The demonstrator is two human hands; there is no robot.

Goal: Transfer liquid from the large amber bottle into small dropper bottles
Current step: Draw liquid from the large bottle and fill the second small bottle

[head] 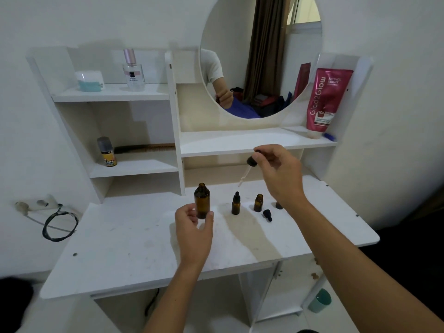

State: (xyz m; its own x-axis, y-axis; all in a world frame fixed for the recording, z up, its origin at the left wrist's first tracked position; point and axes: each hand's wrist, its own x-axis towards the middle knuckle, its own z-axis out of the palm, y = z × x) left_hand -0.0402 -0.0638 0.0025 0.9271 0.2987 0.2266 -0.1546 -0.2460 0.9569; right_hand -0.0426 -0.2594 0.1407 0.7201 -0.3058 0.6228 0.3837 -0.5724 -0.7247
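The large amber bottle [201, 200] stands uncapped on the white table [134, 241], and my left hand [193, 230] grips its lower part. My right hand [278, 174] holds a dropper [247, 168] by its black bulb, glass tube pointing down-left, in the air above the small bottles. A small amber dropper bottle [236, 205] with a black cap stands right of the large one. An uncapped small amber bottle [258, 203] stands further right, with a loose black dropper cap [267, 215] lying in front of it. A third small bottle [278, 205] is mostly hidden behind my right wrist.
White shelves rise behind the table, with a round mirror [262, 56] above. A pink tube [328, 99] leans at the right, a perfume bottle [133, 70] and a jar [89, 81] top left, a small spray can [107, 152] and comb [144, 149] below. A cable [60, 224] hangs at left.
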